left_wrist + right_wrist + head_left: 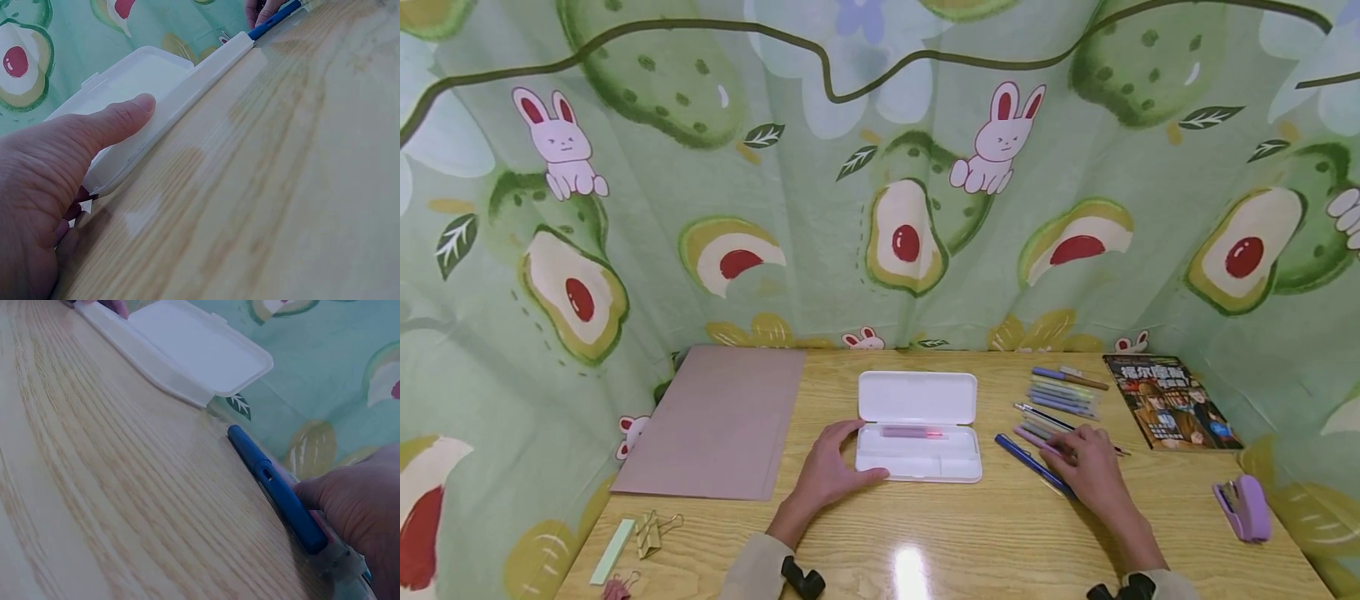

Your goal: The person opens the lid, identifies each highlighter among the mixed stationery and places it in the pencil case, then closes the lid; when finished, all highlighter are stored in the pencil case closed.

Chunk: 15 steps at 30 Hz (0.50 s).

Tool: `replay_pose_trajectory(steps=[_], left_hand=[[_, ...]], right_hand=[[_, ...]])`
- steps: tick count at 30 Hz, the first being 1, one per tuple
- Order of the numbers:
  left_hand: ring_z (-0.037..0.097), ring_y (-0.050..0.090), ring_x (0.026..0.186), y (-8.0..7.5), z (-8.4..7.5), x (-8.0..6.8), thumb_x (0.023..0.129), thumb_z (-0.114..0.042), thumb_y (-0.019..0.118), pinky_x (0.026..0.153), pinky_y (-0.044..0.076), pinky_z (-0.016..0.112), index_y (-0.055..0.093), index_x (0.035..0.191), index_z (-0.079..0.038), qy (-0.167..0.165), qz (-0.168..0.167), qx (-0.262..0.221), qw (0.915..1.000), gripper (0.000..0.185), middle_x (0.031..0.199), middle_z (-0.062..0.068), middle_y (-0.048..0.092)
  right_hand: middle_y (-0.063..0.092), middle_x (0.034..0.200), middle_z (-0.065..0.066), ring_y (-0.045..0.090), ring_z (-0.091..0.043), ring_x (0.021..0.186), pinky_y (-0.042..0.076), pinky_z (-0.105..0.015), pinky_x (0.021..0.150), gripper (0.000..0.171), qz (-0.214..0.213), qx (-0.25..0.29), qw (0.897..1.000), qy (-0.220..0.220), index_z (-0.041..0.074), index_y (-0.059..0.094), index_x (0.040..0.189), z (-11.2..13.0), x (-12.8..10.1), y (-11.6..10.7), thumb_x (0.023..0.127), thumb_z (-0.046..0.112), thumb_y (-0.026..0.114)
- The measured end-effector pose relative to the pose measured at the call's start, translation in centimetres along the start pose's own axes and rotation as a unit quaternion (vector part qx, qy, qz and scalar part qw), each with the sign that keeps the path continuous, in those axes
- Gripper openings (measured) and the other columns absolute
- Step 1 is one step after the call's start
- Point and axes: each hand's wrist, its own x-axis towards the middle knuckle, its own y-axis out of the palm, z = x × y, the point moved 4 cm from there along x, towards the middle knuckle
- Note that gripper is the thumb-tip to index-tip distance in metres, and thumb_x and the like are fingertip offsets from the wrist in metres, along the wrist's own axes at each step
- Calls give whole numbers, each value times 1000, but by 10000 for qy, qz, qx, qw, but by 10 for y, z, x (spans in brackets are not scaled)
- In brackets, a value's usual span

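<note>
A white pencil case [918,477] lies with its lid [917,397] raised; a pen with a reddish tip [912,432] is in its back compartment. My left hand [832,467] grips the case's left end, its thumb [128,120] over the front rim and fingers round the side. At the right, my right hand [1090,467] has curled fingers at the near end of a lilac pen [1036,439], pinching it. Just before that hand lies a blue pen [1033,464], also close beside the thumb in the right wrist view. More slim pens and pencils [1051,418] lie behind the fingers.
Highlighter-like pens [1063,397] lie in a row farther back, near a comic-style book [1172,402]. A purple stapler [1243,508] stands at the right edge. On the left are a mauve folder [711,425], gold binder clips [650,533] and a pale green strip [613,552].
</note>
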Motion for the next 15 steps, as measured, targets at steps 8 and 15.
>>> replay_pose_trajectory(steps=[8,15], left_hand=[[34,51,139,0,0,0,69,-62,92,111,45,58,62,142,-17,12,5,-17,10000,91,148,9,58],[34,51,139,0,0,0,69,-62,92,111,45,58,62,142,-17,6,0,39,10000,91,147,9,58]], right_hand=[[49,77,2,36,-20,75,26,-38,70,8,-3,-33,9998,-183,8,79,89,3,1,1,87,12,85],[54,82,-2,42,-22,80,30,-38,71,9,68,24,9999,-92,6,78,92,1,2,1,89,12,84]])
